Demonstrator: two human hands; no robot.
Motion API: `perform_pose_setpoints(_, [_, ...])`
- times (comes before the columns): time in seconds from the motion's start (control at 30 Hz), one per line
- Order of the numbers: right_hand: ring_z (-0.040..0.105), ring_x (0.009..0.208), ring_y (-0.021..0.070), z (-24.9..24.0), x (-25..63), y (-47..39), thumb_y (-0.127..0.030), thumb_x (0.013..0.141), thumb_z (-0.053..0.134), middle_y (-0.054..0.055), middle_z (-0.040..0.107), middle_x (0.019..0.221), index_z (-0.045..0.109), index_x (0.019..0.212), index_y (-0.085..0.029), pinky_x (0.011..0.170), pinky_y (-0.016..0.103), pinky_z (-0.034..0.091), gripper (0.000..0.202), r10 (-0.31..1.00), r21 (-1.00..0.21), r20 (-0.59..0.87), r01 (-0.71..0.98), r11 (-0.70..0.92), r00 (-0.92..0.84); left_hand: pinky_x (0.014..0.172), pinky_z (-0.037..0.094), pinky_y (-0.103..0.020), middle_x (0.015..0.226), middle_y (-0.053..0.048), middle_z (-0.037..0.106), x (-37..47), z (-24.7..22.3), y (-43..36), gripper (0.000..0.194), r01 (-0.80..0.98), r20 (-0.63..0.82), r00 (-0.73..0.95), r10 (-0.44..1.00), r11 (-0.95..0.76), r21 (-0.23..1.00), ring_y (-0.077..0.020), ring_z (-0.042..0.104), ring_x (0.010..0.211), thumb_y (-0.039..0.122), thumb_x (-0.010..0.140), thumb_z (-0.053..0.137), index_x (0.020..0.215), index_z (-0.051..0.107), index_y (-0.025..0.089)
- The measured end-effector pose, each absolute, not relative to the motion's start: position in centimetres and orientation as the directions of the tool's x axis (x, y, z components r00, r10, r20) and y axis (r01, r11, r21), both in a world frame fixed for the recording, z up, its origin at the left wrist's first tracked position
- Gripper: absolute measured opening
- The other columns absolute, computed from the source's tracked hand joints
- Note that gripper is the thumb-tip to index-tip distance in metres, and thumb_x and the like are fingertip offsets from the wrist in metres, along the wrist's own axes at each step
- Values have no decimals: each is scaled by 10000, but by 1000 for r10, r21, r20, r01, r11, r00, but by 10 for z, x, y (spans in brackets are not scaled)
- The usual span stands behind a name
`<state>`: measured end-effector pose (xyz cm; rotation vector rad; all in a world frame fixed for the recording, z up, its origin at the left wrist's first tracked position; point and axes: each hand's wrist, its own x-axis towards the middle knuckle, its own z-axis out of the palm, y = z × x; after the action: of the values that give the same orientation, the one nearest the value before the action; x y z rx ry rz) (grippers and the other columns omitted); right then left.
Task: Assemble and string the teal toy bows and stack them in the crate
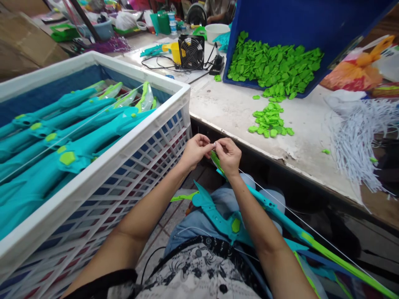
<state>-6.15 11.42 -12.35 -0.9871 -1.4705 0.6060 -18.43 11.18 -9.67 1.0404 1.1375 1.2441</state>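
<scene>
Over my lap lies a turquoise and green plastic toy bow (218,218), its long limb running to the lower right. A thin white string (291,212) stretches alongside that limb up to my hands. My left hand (197,150) and my right hand (229,154) meet at the bow's green tip (214,160), close to the table edge. Both hands are closed, with thumbs and forefingers pinching the string's end between them. The exact shape of that end is hidden by the fingers.
At left a white crate (140,166) holds several turquoise toy bows (93,145). A tipped blue bin (264,25) spills green plastic pieces (271,118) onto the table (218,108). White strings (358,137) hang over the right edge. Further back stands a black fan (191,52); another person (216,12) sits behind.
</scene>
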Motion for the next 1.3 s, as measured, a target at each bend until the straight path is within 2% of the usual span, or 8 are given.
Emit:
perform_pose_setpoints(0.33, [585, 783, 149, -136, -51, 101, -215, 865, 522, 47, 619, 837, 647, 844, -191, 714, 299, 494, 130, 741, -681, 667, 339, 649, -80, 704, 454, -256, 779, -48, 709, -200, -102, 100, 259, 82, -18, 116, 993, 8, 997, -169, 614, 752, 356, 675, 688, 802, 743, 136])
perform_pose_setpoints(0.6, [536, 772, 174, -156, -48, 96, -196, 881, 463, 55, 560, 772, 585, 775, -188, 734, 323, 464, 162, 686, -504, 721, 604, 618, -101, 630, 454, -235, 742, -31, 705, -198, -122, 93, 228, 284, 72, 160, 985, -115, 952, -161, 616, 695, 290, 764, 584, 774, 736, 120])
perform_pose_setpoints(0.77, [543, 783, 168, -163, -52, 89, -203, 897, 451, 56, 562, 804, 597, 848, -177, 725, 311, 466, 156, 731, -583, 678, 546, 601, -80, 782, 474, -261, 978, -68, 679, -203, -137, 77, 242, 279, 235, 141, 962, -267, 922, -170, 610, 908, 282, 803, 584, 963, 701, 144])
perform_pose_setpoints(0.87, [544, 898, 199, -169, -48, 73, -167, 889, 463, 95, 591, 919, 611, 990, -174, 804, 352, 454, 179, 661, -495, 728, 526, 691, -183, 841, 475, -291, 1240, -96, 561, -220, -153, 28, 332, 375, 261, -6, 965, -240, 895, -197, 532, 1114, 285, 838, 559, 1147, 607, 175])
perform_pose_setpoints(0.93, [541, 913, 205, -174, -47, 59, -138, 881, 459, 104, 603, 939, 610, 1035, -172, 809, 356, 450, 218, 599, -414, 727, 482, 772, -336, 851, 475, -322, 1162, -97, 596, -234, -169, -21, 278, 509, 179, 13, 984, -160, 845, -210, 543, 1085, 304, 853, 552, 1090, 620, 175])
perform_pose_setpoints(1.03, [539, 874, 195, -186, -57, 36, -133, 894, 425, 108, 617, 940, 611, 1041, -155, 777, 339, 454, 238, 529, -364, 599, 384, 849, -601, 859, 470, -359, 971, -80, 653, -250, -195, -96, 241, 707, -101, 254, 962, -114, 698, -222, 587, 946, 341, 827, 606, 997, 650, 177])
perform_pose_setpoints(1.17, [494, 1016, 239, -205, -88, 14, -261, 884, 511, 147, 583, 1092, 590, 1115, -119, 879, 372, 423, 282, 504, -370, 361, 375, 850, -785, 849, 458, -385, 941, -104, 652, -252, -214, -143, 226, 831, -230, 248, 941, -85, 549, -241, 574, 935, 296, 899, 489, 960, 662, 163])
perform_pose_setpoints(1.3, [485, 1022, 293, -217, -112, 7, -301, 814, 617, 176, 568, 1070, 487, 1285, -92, 915, 424, 378, 531, 570, -303, 108, 520, 799, -814, 939, 393, -423, 1033, -121, 644, -246, -201, -134, 217, 651, -226, 293, 929, -20, 759, -252, 547, 1013, 285, 880, 498, 842, 677, 166])
